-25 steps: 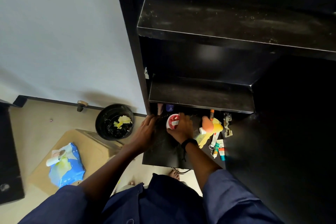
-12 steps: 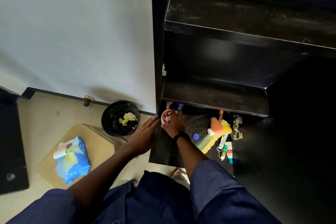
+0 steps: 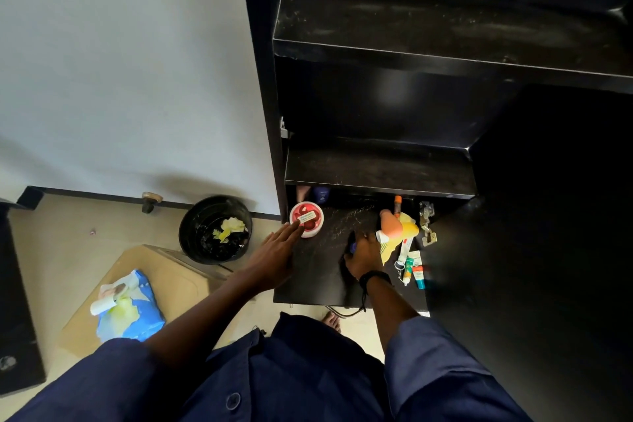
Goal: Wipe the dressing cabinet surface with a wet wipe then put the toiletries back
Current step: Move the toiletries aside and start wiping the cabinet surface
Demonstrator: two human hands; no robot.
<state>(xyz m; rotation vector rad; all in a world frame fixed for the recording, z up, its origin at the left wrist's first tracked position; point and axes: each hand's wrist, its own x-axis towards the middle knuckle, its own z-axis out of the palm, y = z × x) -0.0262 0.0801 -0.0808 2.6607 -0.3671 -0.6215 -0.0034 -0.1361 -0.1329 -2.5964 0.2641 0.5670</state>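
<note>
One jar (image 3: pixel 306 218) has been let go by the R hand (image 3: pixel 363 255), now curled on a small blue item, w/ the L hand (image 3: pixel 274 252) flat, fingertips touching it – restocking of the shelf (image 3: pixel 318 281) judged underway.

Red tub (image 3: pixel 306 218) label — print too small.

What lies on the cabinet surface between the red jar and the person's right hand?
In the head view, only bare black cabinet surface, streaked with pale smears, separates the red jar from the right hand.
</note>
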